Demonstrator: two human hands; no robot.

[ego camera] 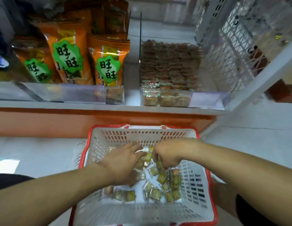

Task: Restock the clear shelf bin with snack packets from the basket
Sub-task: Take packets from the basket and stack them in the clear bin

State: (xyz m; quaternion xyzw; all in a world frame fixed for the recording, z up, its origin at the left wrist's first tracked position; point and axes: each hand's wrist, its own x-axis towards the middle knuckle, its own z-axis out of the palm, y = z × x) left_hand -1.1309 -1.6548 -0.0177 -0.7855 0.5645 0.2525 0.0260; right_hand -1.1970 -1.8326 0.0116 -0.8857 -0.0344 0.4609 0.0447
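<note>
A white plastic basket with a red rim sits on the floor below the shelf. Several small snack packets lie loose on its bottom. Both my hands are down inside it. My left hand reaches in with fingers curled among the packets. My right hand is curled and pinches packets near the basket's middle. On the shelf above stands the clear shelf bin, filled with rows of the same small packets.
Large orange snack bags fill the shelf section left of the bin, behind a clear front rail. A white wire mesh panel closes the shelf's right side. An orange kick panel runs under the shelf.
</note>
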